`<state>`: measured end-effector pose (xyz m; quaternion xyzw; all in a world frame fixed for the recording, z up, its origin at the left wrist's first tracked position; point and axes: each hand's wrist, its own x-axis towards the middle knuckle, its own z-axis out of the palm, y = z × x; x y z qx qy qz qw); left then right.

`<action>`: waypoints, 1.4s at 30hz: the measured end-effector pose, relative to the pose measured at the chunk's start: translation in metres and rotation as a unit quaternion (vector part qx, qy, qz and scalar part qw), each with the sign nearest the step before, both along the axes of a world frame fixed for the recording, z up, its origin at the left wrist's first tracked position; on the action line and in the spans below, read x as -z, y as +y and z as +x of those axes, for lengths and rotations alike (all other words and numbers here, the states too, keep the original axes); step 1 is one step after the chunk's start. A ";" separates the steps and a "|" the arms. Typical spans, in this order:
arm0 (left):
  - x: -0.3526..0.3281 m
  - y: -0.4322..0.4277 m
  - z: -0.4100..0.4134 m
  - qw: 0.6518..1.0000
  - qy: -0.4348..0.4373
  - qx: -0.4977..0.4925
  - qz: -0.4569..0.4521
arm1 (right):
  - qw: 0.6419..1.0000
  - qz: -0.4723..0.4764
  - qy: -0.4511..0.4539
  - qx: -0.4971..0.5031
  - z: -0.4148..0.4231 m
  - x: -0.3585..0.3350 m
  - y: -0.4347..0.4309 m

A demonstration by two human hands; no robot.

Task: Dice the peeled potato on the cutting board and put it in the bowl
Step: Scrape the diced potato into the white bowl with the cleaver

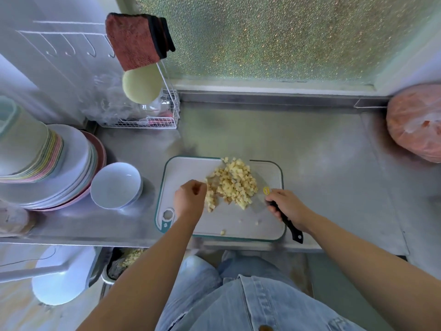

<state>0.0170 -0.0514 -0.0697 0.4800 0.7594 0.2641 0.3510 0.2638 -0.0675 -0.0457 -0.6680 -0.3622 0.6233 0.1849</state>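
Observation:
A heap of pale yellow potato dice (235,182) lies on the white cutting board (181,168) with a teal rim. A few stray dice sit near the board's front edge. My left hand (189,199) is on the left side of the heap, its fingers curled against the dice; whether it holds any is hidden. My right hand (288,209) grips the black handle of a knife (290,226), whose blade lies low on the board at the heap's right side. An empty pale blue bowl (116,185) stands on the counter left of the board.
Stacked plates and bowls (47,163) crowd the left of the steel counter (322,163). A white wire rack (152,115) with cloths stands at the back left. A pink plastic bag (415,123) sits at the far right. A bin (124,261) with scraps is under the counter edge.

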 end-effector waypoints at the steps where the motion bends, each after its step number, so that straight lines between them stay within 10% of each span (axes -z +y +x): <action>1: -0.002 -0.002 -0.008 0.996 -0.070 -0.048 -0.014 | 1.000 -0.003 0.003 -0.001 -0.008 -0.001 0.001; 7: 0.001 -0.013 -0.080 0.847 -0.407 -0.320 -0.119 | 1.000 0.006 0.006 -0.011 -0.060 -0.007 0.009; 12: 0.001 -0.017 -0.128 0.774 -0.472 -0.406 -0.114 | 0.999 0.008 0.008 -0.035 -0.104 -0.010 0.015; 23: 0.005 -0.014 -0.145 0.921 -0.198 -0.320 -0.101 | 1.000 0.000 0.013 0.008 -0.135 -0.013 0.009; 38: -0.011 -0.026 -0.073 0.937 -0.274 -0.086 -0.199 | 1.000 0.018 -0.009 0.001 -0.083 -0.040 0.003; 42: -0.020 -0.032 -0.075 0.989 0.043 -0.037 -0.139 | 0.999 0.043 -0.014 -0.003 -0.097 -0.037 0.003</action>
